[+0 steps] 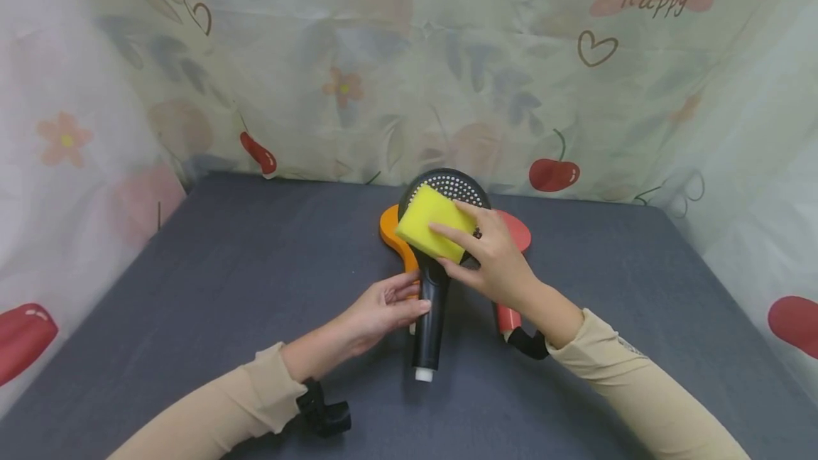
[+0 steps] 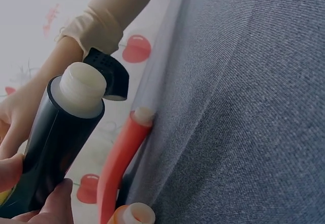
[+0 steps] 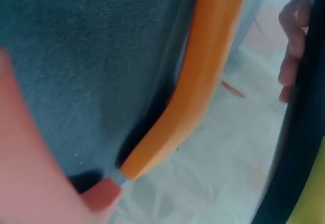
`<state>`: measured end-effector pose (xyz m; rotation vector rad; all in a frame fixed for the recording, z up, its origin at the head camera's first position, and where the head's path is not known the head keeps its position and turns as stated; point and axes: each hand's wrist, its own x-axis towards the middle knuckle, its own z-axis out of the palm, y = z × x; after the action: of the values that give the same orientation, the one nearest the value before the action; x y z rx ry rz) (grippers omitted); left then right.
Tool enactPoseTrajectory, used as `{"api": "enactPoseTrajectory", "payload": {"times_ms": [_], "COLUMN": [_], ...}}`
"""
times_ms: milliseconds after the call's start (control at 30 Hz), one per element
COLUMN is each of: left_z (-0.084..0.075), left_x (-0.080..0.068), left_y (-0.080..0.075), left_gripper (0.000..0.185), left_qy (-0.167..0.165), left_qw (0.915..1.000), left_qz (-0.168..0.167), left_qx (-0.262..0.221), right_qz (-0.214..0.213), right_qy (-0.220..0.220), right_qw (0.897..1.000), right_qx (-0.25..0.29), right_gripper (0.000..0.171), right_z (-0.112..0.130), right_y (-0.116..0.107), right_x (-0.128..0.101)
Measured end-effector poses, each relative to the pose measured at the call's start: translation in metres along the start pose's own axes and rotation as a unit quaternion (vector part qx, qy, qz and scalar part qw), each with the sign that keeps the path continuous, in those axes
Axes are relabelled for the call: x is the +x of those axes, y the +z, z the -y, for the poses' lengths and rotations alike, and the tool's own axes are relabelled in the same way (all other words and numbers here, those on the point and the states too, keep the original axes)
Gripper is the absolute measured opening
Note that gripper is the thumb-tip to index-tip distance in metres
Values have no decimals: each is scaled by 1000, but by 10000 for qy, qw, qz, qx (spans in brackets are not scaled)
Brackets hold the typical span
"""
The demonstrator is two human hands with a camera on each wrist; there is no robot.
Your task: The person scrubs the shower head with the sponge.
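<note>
A black shower head [image 1: 433, 311] with a round, dotted spray face is held up by my left hand [image 1: 383, 312], which grips its handle between thumb and fingers. Its white threaded end [image 2: 81, 84] points toward me. My right hand [image 1: 495, 250] holds a yellow sponge [image 1: 429, 222] by its edges, over the lower part of the spray face. Behind the black one, an orange shower head [image 1: 391, 227] lies at the left and a red shower head [image 1: 515, 229] at the right, both on the dark table. In the right wrist view the orange handle [image 3: 198, 71] shows close by.
The dark cloth-covered table [image 1: 268, 254] reaches back to a patterned curtain [image 1: 396, 91], with more curtain along both sides. Black wrist mounts [image 1: 326, 410] stick out below each forearm.
</note>
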<state>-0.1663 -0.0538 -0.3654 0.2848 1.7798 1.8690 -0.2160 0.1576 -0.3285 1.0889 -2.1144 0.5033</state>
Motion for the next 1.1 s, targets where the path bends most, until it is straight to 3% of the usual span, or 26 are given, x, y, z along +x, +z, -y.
{"api": "enactPoseTrajectory", "payload": {"times_ms": [100, 367, 467, 700, 967, 1100], "left_z": [0, -2, -1, -1, -3, -3], "left_x": [-1, -1, -1, 1, 1, 2], "left_y": [-1, 0, -1, -4, -5, -6], "left_gripper": [67, 66, 65, 66, 66, 68], "left_qy": [-48, -197, -140, -25, -80, -26], "left_qw": [10000, 9996, 9998, 9997, 9993, 9994], "left_qz": [-40, -180, -146, -147, -220, -165], "left_qx": [-4, -54, -69, -193, -281, -290], "right_qz": [27, -128, -122, 64, 2, 6], "right_qy": [130, 1138, 1096, 514, 1193, 1212], "right_qw": [9999, 9927, 9932, 9981, 9920, 9921], "right_qx": [-99, -383, -367, -344, -413, -324], "right_gripper": [51, 47, 47, 49, 50, 49], "right_z": [-5, -27, -26, -15, -25, -23], "right_y": [-3, -18, -18, -18, -25, -24], "right_x": [-3, -6, -10, -20, -24, -27]}}
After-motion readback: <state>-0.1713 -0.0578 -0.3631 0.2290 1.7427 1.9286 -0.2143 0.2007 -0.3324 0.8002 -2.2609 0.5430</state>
